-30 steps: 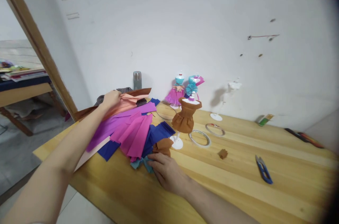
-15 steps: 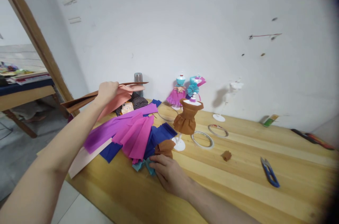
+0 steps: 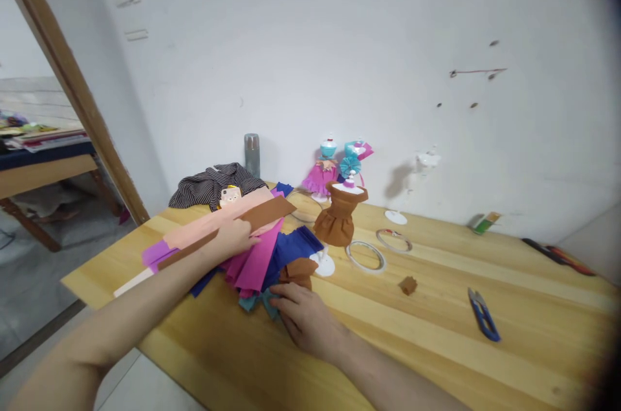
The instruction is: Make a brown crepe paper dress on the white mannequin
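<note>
My left hand [image 3: 235, 237] lies over a brown crepe paper strip [image 3: 274, 209], its fingers bent and closed on the strip's near edge. That strip rests beside a peach strip [image 3: 208, 220] on a pile of purple, magenta [image 3: 257, 262] and dark blue [image 3: 295, 246] crepe paper. At the pile's near end, my right hand [image 3: 308, 320] has its fingers curled together against a gathered brown paper piece [image 3: 298, 272]; its fingertips are partly hidden. Teal paper [image 3: 264, 302] sticks out beside them. Behind stands a small dress form in a brown paper dress [image 3: 337, 220] on a white base [image 3: 324, 263].
Tape rolls [image 3: 366, 257], a brown paper scrap [image 3: 408, 285] and blue thread snips [image 3: 484, 317] lie to the right. Dressed forms [image 3: 321, 175] and a bare white form [image 3: 429, 160] stand by the wall. A striped cloth [image 3: 204, 188] and grey bottle [image 3: 251, 155] sit at back left.
My left hand has come down and to the right, laying the raised brown and peach strips on the pile. The striped cloth is now uncovered. My right hand has stayed in place.
</note>
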Demonstrator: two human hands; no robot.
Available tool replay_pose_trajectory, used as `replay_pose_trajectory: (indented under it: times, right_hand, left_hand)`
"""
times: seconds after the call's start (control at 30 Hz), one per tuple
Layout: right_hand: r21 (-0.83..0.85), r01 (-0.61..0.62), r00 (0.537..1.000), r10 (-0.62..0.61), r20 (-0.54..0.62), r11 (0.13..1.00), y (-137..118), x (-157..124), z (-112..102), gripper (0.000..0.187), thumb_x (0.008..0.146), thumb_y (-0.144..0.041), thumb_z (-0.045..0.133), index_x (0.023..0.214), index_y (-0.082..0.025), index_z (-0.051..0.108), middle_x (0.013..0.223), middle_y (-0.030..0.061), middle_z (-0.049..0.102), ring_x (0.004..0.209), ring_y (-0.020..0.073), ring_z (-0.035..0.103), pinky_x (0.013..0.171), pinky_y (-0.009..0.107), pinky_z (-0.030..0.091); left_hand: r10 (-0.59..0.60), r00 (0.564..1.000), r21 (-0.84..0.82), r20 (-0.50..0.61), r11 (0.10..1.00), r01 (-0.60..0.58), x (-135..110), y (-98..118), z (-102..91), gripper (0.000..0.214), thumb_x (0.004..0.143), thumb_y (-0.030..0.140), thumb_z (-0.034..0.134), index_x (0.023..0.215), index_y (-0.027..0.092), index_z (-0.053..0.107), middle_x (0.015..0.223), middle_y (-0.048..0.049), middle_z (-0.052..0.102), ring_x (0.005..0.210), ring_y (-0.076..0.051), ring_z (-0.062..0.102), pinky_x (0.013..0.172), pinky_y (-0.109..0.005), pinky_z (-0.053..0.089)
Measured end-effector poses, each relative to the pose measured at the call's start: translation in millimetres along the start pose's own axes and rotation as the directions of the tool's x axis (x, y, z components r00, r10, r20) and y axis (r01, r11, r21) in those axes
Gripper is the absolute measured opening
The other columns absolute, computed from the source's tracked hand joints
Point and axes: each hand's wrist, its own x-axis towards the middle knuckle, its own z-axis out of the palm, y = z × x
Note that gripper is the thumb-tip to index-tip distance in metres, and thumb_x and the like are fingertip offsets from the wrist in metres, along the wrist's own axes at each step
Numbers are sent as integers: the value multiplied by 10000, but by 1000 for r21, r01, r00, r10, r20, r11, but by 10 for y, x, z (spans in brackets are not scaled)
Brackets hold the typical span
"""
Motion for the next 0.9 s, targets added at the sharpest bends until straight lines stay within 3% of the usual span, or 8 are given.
replay_pose_trajectory:
  times: [0.1,0.17,0.3,0.4,0.57,0.67,0.8,0.9]
  right_hand:
    - [1,-6,1000,6,12,1000,1,-6,4,352,788,-65,469,1087,-165,625,1156,127,657,1005,225,627,815,345,541]
    - [-1,-11,1000,11,12,1000,0,-7,6,349,792,-73,476,1093,-173,622,1164,125,654,1005,225,627,814,345,539]
    - [-4,-18,1000,18,13,1000,-4,-2,4,324,799,-78,477,1066,-178,631,1159,115,659,987,219,630,807,331,536]
    - [-4,-19,1000,20,18,1000,-4,2,1,304,810,-88,474,1049,-185,636,1148,114,662,990,207,625,815,317,528]
    - [-9,-19,1000,19,22,1000,-6,5,0,325,796,-82,464,1052,-178,640,1143,108,663,978,215,624,801,318,530]
    - [-9,-19,999,20,28,1000,-7,5,-2,322,795,-80,463,1045,-178,640,1136,104,665,964,214,624,783,319,532]
    - [-9,-8,1000,8,16,1000,-3,6,-5,318,790,-78,476,1044,-186,635,1126,103,667,961,211,617,799,321,522]
    - [-11,-13,1000,13,22,1000,-7,8,-9,302,798,-78,480,1033,-189,634,1133,108,663,968,210,616,798,322,519]
  left_hand:
    - [-83,996,-27,-35,996,82,114,-237,-124,391,925,423,414,1082,144,638,1107,-161,663,1044,-272,615,862,-368,472]
    - [-168,985,-25,-30,986,167,215,-462,-207,388,943,369,403,1174,111,579,1223,-195,588,1124,-299,561,896,-432,461]
    - [-233,962,-35,145,970,241,338,-823,-249,355,890,328,564,1202,158,543,1200,-102,576,1023,-228,596,842,-431,520]
    - [-218,953,-28,212,973,228,330,-864,-210,353,889,325,567,1201,161,543,1198,-97,576,1015,-223,598,838,-427,523]
    - [-226,974,52,26,973,224,117,-455,-89,353,891,327,563,1199,157,544,1197,-101,576,1017,-225,597,842,-431,520]
    - [-148,985,71,-86,986,154,-106,-46,64,304,923,101,352,1120,53,579,1081,-216,582,1051,-312,576,819,-433,486]
    - [-31,994,65,-109,997,38,-351,372,299,366,884,60,315,1095,103,612,980,-206,589,946,-309,597,668,-399,486]
    - [-4,993,66,-114,998,11,-417,474,393,400,889,81,281,1107,119,614,940,-205,579,878,-307,595,611,-402,463]
